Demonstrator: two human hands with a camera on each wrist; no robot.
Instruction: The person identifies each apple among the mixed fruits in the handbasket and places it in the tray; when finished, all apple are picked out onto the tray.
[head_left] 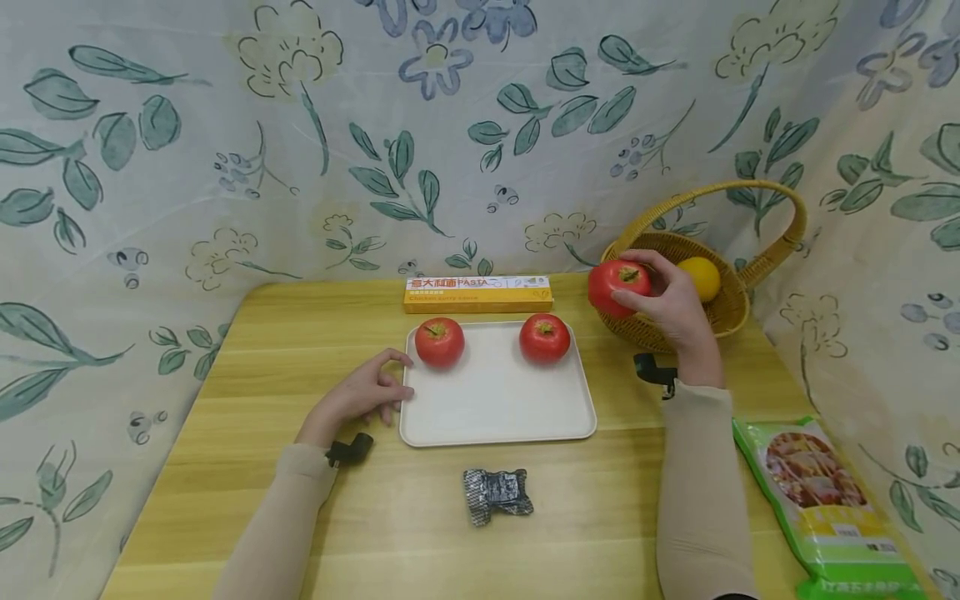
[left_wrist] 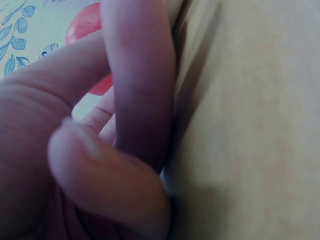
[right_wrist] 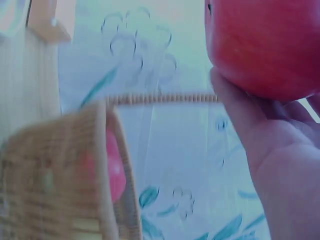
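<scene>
My right hand (head_left: pixel 671 304) grips a red apple (head_left: pixel 617 287) beside the front left rim of a wicker basket (head_left: pixel 652 333). In the right wrist view the same apple (right_wrist: pixel 270 45) fills the upper right, with the fingers wrapped under it. A yellow fruit (head_left: pixel 699 278) lies inside the basket. At the left end of a white tray (head_left: pixel 495 408), my left hand (head_left: pixel 363 389) has its index finger and thumb right at the rim, the other fingers loosely bent. Two more red apples, one on the left (head_left: pixel 439 342) and one on the right (head_left: pixel 544 338), sit along the tray's far side.
Behind the tray lies a long pasta box (head_left: pixel 477 296). A small dark crinkled packet (head_left: pixel 497 493) is in front of the tray, and a green food bag (head_left: pixel 825 508) lies at the right table edge. The basket's tall handle (head_left: pixel 787 225) arches upward. Floral cloth hangs behind the table.
</scene>
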